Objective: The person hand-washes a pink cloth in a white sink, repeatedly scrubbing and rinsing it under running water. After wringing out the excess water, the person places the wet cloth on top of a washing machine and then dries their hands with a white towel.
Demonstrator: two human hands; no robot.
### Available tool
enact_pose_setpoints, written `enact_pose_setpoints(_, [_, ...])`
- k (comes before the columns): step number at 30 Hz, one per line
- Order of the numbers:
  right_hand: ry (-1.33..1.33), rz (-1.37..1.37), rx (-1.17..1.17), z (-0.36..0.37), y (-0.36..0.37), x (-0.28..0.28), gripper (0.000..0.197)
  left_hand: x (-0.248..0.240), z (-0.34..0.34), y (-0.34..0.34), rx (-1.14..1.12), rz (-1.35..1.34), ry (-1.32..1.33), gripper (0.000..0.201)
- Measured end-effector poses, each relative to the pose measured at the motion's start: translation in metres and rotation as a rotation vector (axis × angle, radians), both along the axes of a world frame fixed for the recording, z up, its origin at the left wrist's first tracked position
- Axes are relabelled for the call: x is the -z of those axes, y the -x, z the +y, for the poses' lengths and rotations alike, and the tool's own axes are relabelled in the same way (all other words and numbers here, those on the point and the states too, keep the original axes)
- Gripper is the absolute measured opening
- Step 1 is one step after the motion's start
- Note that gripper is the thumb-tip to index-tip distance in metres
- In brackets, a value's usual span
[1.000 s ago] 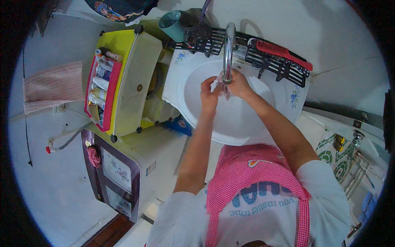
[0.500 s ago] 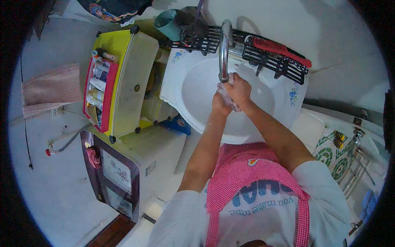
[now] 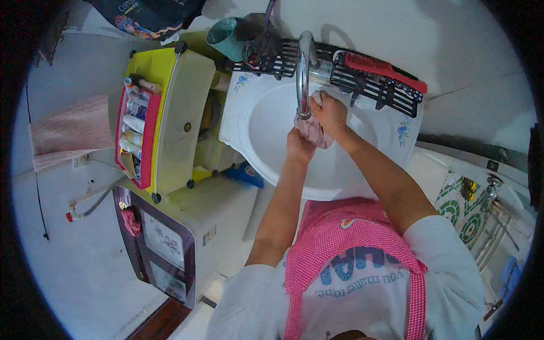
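Note:
Both my hands are over the white sink (image 3: pixel 266 141), just below the end of the curved chrome faucet (image 3: pixel 302 73). Between them a wet, pale pink cloth (image 3: pixel 315 132) is bunched up. My left hand (image 3: pixel 300 145) is closed on the cloth's near left side. My right hand (image 3: pixel 331 115) grips it from the right, higher up by the spout, with a whitish bit showing by its fingertips. Some fingers are hidden by the cloth and the faucet.
A black slotted rack behind the faucet holds a red comb (image 3: pixel 374 66) and a teal cup (image 3: pixel 224 38). To the left stands a yellow-and-white cabinet (image 3: pixel 181 113) with a pink-red tray (image 3: pixel 148 141) of bottles and tubes. Below it is a white washing machine (image 3: pixel 209 226).
More of the pink cloth now hangs spread between my hands. My left hand has shifted slightly left, and the whole view has tilted a little.

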State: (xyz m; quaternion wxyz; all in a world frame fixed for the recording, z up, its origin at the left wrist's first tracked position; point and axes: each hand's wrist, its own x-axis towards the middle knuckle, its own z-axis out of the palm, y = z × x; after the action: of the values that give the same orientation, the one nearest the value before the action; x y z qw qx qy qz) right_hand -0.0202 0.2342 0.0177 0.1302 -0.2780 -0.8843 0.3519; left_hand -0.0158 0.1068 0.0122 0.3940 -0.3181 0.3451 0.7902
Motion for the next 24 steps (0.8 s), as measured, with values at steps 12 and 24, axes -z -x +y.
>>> enact_pose_setpoints(12, [-0.074, 0.314, -0.255, -0.058, -0.045, -0.012, 0.027, 0.011, -0.007, 0.004, 0.086, 0.148, -0.489, 0.04])
enact_pose_setpoints(24, [1.552, -0.116, -0.001, 0.002, -0.056, 0.003, 0.03, 0.04, -0.022, 0.023, -0.228, 0.142, -0.083, 0.039])
